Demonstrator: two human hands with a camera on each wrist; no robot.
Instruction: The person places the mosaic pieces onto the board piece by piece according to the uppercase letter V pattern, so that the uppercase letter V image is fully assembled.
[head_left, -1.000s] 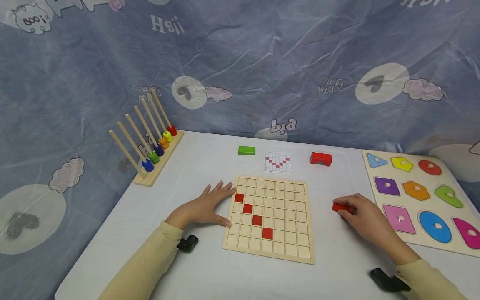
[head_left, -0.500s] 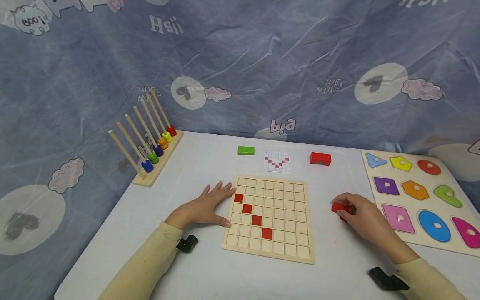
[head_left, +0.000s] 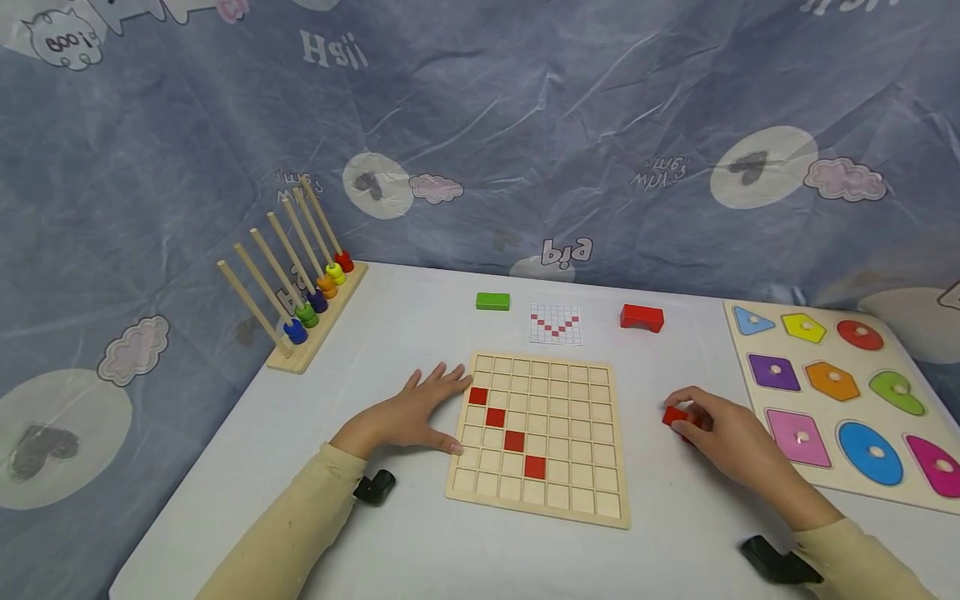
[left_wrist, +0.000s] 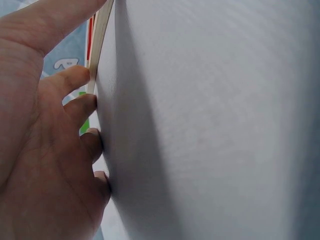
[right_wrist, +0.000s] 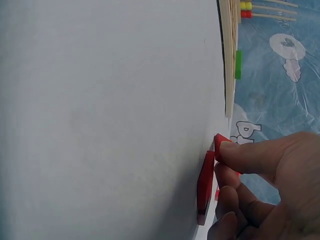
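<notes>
A wooden grid board point(head_left: 581, 408) lies flat on the white table. Four-sided red tiles fill several of its cells, one of them a red tile point(head_left: 513, 441), in a diagonal line. My left hand point(head_left: 408, 412) rests on the table with fingers spread, thumb and index finger touching the board's left edge. To the right of the board, my right hand point(head_left: 727, 429) pinches a small red tile point(right_wrist: 219, 145) between thumb and fingers. Just under it, close to the fingertips, a longer red piece point(right_wrist: 205, 182) lies on the table in the right wrist view.
Behind the board are a green block point(head_left: 492, 302), a pattern card point(head_left: 555, 324) with a red V, and a red arch block point(head_left: 642, 317). A peg stand point(head_left: 300, 364) with coloured beads stands at left. At right lies a shape puzzle board point(head_left: 817, 404).
My right fingers have shifted slightly around the red pieces, and less red shows past the fingertips. The left hand and board have stayed put.
</notes>
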